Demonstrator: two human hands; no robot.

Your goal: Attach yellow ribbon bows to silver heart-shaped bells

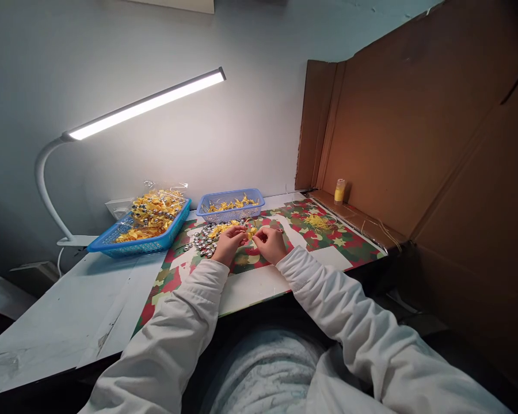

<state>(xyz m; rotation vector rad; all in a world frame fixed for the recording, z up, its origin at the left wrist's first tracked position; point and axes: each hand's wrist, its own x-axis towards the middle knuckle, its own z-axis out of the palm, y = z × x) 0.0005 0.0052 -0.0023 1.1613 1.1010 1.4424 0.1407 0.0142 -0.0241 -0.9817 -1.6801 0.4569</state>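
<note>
My left hand [228,244] and my right hand [270,244] are close together over the patterned mat, fingers pinched. Between their fingertips is a small yellow ribbon-like piece [251,232], and both hands seem to grip it; its exact shape is too small to make out. Just beyond and left of my left hand lies a heap of shiny silver bells or beads [205,240]. More yellow pieces [219,229] rest at the far side of that heap, partly hidden by my left hand.
Behind the hands stands a blue-violet basket [231,216] with yellow pieces. A bright blue basket [172,233] at left is piled with yellow and silver pieces. Thin yellow strands [318,222] lie right, near a yellow-filled bottle [339,191]. Cardboard [414,126] walls the right; a lamp [147,103] overhangs.
</note>
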